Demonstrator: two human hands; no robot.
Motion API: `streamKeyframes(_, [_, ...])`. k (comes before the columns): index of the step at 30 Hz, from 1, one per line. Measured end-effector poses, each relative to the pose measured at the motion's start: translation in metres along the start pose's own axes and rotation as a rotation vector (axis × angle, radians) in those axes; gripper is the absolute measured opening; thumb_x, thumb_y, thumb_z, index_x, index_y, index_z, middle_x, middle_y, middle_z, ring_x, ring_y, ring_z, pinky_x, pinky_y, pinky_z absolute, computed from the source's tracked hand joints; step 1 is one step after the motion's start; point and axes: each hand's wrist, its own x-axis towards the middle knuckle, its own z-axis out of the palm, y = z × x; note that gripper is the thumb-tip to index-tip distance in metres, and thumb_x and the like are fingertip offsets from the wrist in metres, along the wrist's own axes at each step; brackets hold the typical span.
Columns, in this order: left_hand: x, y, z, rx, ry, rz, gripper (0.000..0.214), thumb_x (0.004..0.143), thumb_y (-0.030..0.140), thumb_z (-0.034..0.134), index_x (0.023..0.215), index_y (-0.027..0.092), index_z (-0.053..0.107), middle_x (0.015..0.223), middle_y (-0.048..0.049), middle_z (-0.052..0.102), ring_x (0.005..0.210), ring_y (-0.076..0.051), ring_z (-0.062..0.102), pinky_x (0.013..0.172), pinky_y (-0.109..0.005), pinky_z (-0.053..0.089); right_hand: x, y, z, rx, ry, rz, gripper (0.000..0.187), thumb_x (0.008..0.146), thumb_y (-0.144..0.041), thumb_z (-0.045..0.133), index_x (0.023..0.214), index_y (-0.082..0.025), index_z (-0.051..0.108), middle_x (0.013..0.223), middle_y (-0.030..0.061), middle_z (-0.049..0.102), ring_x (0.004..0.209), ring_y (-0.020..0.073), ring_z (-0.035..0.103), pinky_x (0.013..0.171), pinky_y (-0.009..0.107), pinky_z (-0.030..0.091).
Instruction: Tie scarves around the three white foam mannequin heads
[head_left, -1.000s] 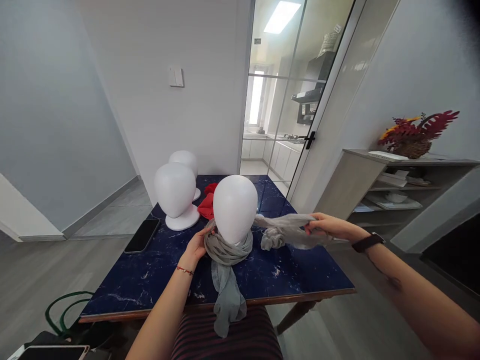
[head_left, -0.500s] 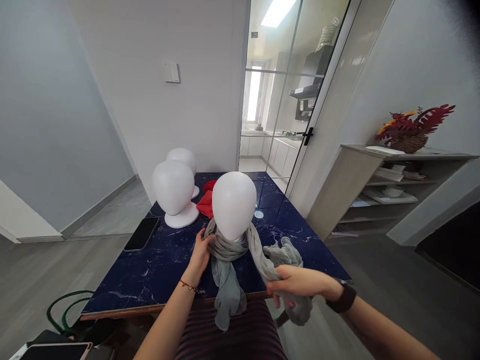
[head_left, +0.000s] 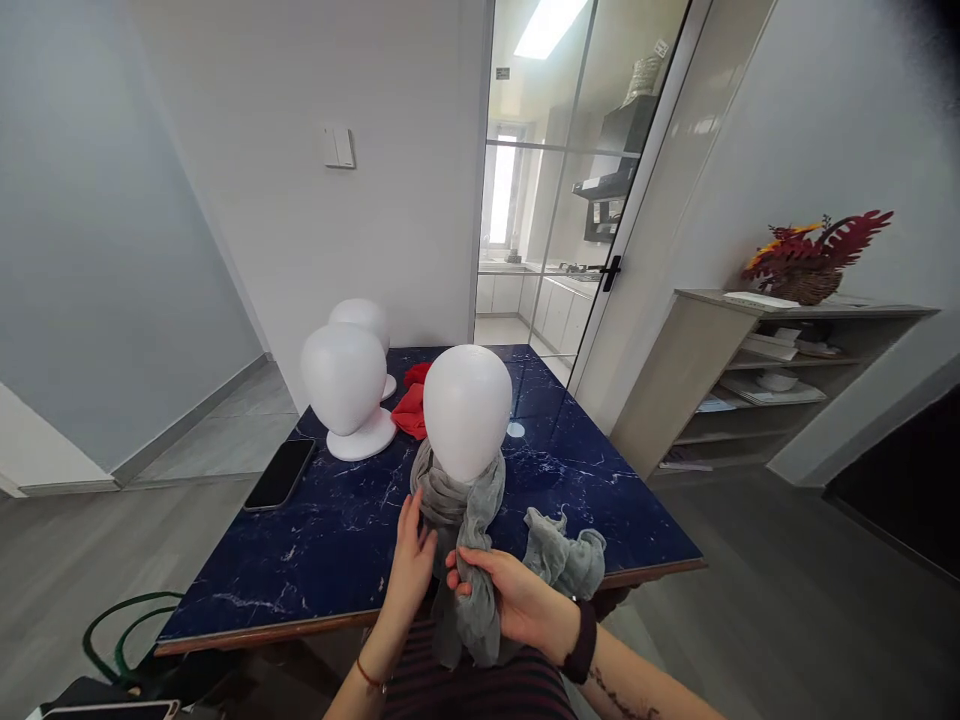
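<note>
Glass door (head_left: 564, 149) is standing at the back, beyond the table. Blue marbled table (head_left: 330, 560) is carrying most items. Shelf unit (head_left: 660, 390) is standing off to the right.

Grey scarf (head_left: 448, 497) is wrapping around the base of the front white head form (head_left: 468, 412), above the table's near edge, with a length hanging down the front. Grey bunched fabric (head_left: 566, 555) is lying at the near edge, right of that; can't tell if it's joining the scarf.

Second head form (head_left: 345, 375) is standing left, third head form (head_left: 362, 315) just behind it.

Right hand (head_left: 525, 605) is gripping the hanging length, fingers clamped on the scarf. Left hand (head_left: 414, 568) is hovering by the wrap's lower left, fingers slightly apart, holding nothing; contact is unclear.

Red cloth (head_left: 409, 412) is lying between head forms. Black phone (head_left: 281, 473) is lying flat near the left edge. Dark wristband (head_left: 582, 640) is circling the right wrist.
</note>
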Motion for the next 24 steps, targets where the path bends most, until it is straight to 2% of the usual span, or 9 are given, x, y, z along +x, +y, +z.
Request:
streamKeyframes(2, [-0.014,0.007,-0.006,0.153,-0.109,0.103,0.050,0.083,0.028,0.054,0.132,0.030,0.047,0.151,-0.0065,0.027,0.140,-0.028,0.020,0.112,-0.047,0.023,0.003,0.002,0.000,0.147,-0.016,0.066,0.020,0.087,-0.024,0.052,0.088,-0.005,0.060,0.068,0.0053,0.062,0.050,0.0061,0.056,0.053,0.015,0.042])
streamKeyframes(4, [-0.025,0.017,-0.009,0.219,-0.248,0.170,0.049,0.083,0.030,0.057,0.132,0.032,0.049,0.148,-0.0068,0.030,0.138,-0.027,0.025,0.112,-0.047,0.023,0.006,0.006,0.000,0.277,-0.032,0.108,0.023,0.090,-0.024,0.046,0.088,-0.005,0.059,0.066,0.0045,0.061,0.049,0.0058,0.056,0.055,0.015,0.044])
streamKeyframes(8, [-0.038,0.030,-0.011,0.190,-0.372,0.197,0.038,0.085,0.032,0.056,0.123,0.030,0.058,0.134,-0.0106,0.040,0.127,-0.026,0.040,0.106,-0.041,0.034,0.012,0.013,0.000,0.351,-0.049,0.099,0.023,0.092,-0.021,0.041,0.084,-0.006,0.057,0.064,0.0041,0.062,0.048,0.0067,0.057,0.056,0.016,0.045])
streamKeyframes(12, [-0.031,0.034,-0.008,0.165,-0.403,0.195,0.021,0.077,0.022,0.061,0.097,0.024,0.069,0.120,-0.0123,0.050,0.110,-0.026,0.051,0.095,-0.036,0.041,0.010,0.012,-0.001,0.323,-0.007,0.117,0.020,0.089,-0.018,0.043,0.079,-0.008,0.057,0.064,0.0048,0.062,0.048,0.0072,0.058,0.055,0.016,0.044])
streamKeyframes(14, [-0.024,0.036,-0.006,0.148,-0.432,0.187,0.024,0.070,0.012,0.062,0.089,0.024,0.070,0.118,-0.0119,0.055,0.105,-0.025,0.054,0.092,-0.036,0.043,0.006,0.011,-0.003,0.284,-0.018,0.110,0.016,0.085,-0.019,0.050,0.080,-0.007,0.058,0.067,0.0051,0.064,0.052,0.0079,0.060,0.058,0.017,0.045])
streamKeyframes(17, [-0.017,0.042,-0.004,0.112,-0.477,0.207,0.028,0.063,0.005,0.057,0.080,0.023,0.070,0.112,-0.0111,0.063,0.107,-0.027,0.052,0.095,-0.039,0.040,-0.004,0.008,-0.007,0.201,-0.094,0.114,0.020,0.080,-0.023,0.058,0.084,-0.004,0.062,0.069,0.0065,0.066,0.059,0.0121,0.064,0.073,0.026,0.049])
streamKeyframes(20, [-0.012,0.046,-0.001,0.095,-0.504,0.240,0.024,0.065,0.006,0.057,0.074,0.023,0.070,0.102,-0.0104,0.068,0.112,-0.028,0.049,0.096,-0.039,0.038,-0.011,0.005,-0.007,0.152,-0.180,0.125,0.025,0.080,-0.027,0.059,0.087,-0.003,0.064,0.072,0.0079,0.069,0.069,0.0158,0.066,0.087,0.037,0.045])
streamKeyframes(22, [-0.008,0.046,0.000,0.054,-0.455,0.226,0.023,0.067,0.007,0.056,0.076,0.023,0.070,0.097,-0.0097,0.069,0.106,-0.027,0.053,0.092,-0.036,0.041,-0.015,0.003,-0.004,0.123,-0.219,0.101,0.027,0.081,-0.028,0.060,0.091,-0.004,0.065,0.080,0.0090,0.070,0.077,0.0164,0.066,0.091,0.036,0.043])
streamKeyframes(24, [-0.004,0.042,0.000,-0.033,-0.341,0.173,0.022,0.068,0.008,0.056,0.078,0.022,0.069,0.094,-0.0079,0.069,0.096,-0.024,0.058,0.086,-0.032,0.043,-0.019,0.003,-0.003,0.055,-0.247,0.058,0.031,0.080,-0.031,0.063,0.095,-0.004,0.065,0.089,0.0114,0.070,0.084,0.0180,0.066,0.090,0.035,0.042])
